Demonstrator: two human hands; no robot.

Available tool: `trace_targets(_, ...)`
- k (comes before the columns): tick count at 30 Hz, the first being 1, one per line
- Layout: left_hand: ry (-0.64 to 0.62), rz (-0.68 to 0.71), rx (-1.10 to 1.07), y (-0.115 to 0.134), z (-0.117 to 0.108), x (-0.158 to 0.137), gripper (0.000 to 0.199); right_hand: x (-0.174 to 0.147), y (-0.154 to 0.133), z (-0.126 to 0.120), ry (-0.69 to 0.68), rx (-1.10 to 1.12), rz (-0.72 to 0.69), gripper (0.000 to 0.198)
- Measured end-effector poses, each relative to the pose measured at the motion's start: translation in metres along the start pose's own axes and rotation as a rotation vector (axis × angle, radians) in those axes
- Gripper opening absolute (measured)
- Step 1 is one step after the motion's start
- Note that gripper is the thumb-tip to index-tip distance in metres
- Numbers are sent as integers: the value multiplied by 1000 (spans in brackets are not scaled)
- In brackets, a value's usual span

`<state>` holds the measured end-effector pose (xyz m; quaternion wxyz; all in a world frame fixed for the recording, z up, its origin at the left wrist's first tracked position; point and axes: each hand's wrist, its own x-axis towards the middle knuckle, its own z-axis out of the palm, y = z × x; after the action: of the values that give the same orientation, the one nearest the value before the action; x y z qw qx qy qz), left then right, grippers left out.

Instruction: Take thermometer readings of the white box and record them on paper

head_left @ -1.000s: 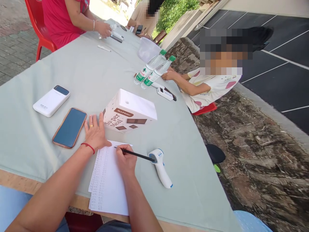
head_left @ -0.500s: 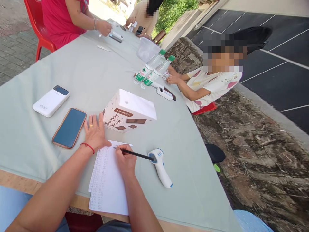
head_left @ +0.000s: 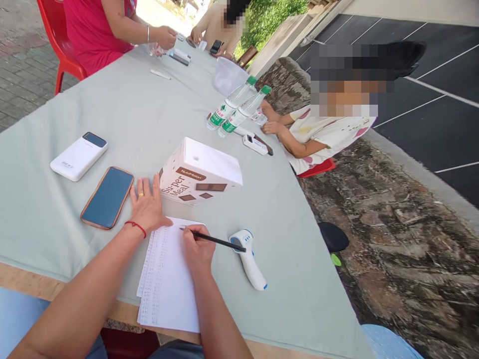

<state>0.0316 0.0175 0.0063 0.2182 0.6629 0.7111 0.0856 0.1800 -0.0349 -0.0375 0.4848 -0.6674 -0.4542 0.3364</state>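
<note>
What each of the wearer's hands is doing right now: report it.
Left hand: open, palm down, at the edge of the paper sheets.
Right hand: closed around a black pen.

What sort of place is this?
Probably an outdoor spot beside a building, judging by the brick paving, sunlit greenery and red chair at a cloth-covered table.
</note>
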Motion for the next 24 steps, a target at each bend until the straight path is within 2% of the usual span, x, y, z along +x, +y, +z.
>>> trace_targets(6,-1,-3,-5,0,-1,1,141,-1,-2,1,-43,24,2,10)
trace_targets(24,28,7,-44,-1,2,2,143,-1,-4,2,-48,-5,35,11)
